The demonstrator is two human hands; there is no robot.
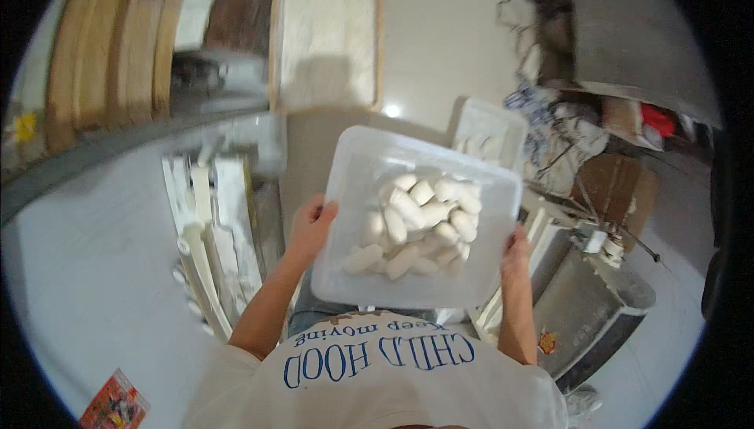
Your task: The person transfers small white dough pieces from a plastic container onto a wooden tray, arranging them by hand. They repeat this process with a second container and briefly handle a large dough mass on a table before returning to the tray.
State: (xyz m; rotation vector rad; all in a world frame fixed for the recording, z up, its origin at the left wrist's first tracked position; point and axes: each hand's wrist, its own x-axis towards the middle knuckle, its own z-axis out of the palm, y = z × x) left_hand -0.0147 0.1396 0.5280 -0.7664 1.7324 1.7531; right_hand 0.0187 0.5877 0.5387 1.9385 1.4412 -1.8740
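A translucent white plastic bin [347, 158] is held up in front of my body, slightly tilted in view. My left hand [310, 223] grips its left rim with the thumb over the edge. On the opposite side, my right hand [515, 247] is closed around the right rim, partly blurred. Inside lie several smooth, off-white, oblong pieces [412, 217], heaped towards the middle of the bin; they look like dough rolls or rice cakes, but I cannot tell which. The bin's underside is hidden.
A second translucent bin [509, 129] stands beyond, holding pale pieces. A wood-framed pale board [330, 23] lies ahead. Grey machinery [589, 305] with a metal housing is at right, white machine parts [206, 223] at left. Stacked wooden boards [112, 40] fill the upper left; cloths [580, 129] lie at right.
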